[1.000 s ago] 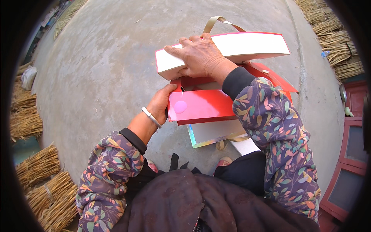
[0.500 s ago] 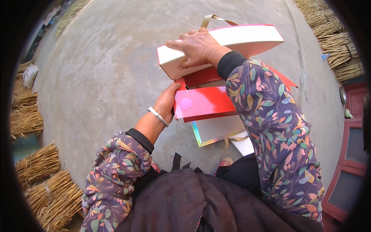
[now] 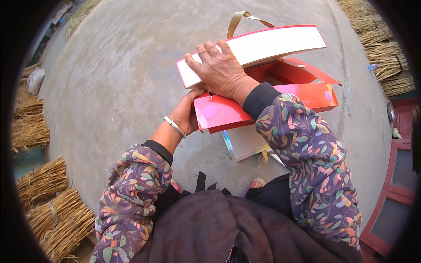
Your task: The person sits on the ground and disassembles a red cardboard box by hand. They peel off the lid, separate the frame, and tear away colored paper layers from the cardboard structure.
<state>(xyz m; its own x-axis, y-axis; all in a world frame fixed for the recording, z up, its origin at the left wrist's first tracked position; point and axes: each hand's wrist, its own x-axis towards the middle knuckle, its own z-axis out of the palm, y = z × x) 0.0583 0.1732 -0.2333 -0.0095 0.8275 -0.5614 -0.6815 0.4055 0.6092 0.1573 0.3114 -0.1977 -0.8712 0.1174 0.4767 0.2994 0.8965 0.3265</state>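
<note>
A red cardboard box (image 3: pixel 302 96) with pink round stickers is held in front of me, its inside partly showing. My left hand (image 3: pixel 186 115) is closed round its left end, thumb on top. Over the box tilts a white-sided lid (image 3: pixel 280 41) with a red edge, and a gold ribbon handle (image 3: pixel 238 21) loops up behind it. My right hand (image 3: pixel 221 72) lies across the lid's left part, fingers bent over its upper edge; its thumb is hidden. Lower down, a pale panel with a shiny border (image 3: pixel 245 142) lies partly behind the box, beside a short ribbon (image 3: pixel 262 158).
Grey concrete floor (image 3: pixel 109 87) spreads around me. Straw bundles (image 3: pixel 61 219) line the left side, with a whitish bag (image 3: pixel 35 81) farther up. More straw (image 3: pixel 386 48) is stacked at the far right, above a reddish door (image 3: pixel 390 188).
The red box has risen slightly, and more of its right end and inside shows. My right hand has shifted a little down and right on the lid. The lid's right end is slightly higher.
</note>
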